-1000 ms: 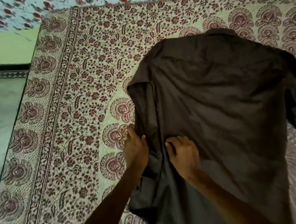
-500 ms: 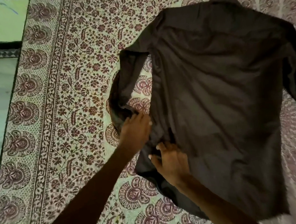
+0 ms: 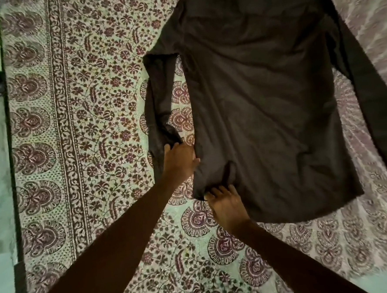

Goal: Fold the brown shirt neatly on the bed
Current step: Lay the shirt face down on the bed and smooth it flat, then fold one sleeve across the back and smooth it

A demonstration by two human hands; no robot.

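Dark brown long-sleeved cotton shirt (image 3: 264, 101) lay face-down mid-bedspread (image 3: 85, 130). I'd pulled its sleeve (image 3: 160, 103) out w/ left hand (image 3: 179, 160), fingers spread flat; right hand (image 3: 225, 203) pinched hem corner. Shirt now flatter, ready for folding.

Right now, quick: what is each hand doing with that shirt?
Left hand: laid on the sleeve of the brown shirt; grip cannot be told.
Right hand: fingers at the shirt's bottom corner; grip cannot be told.
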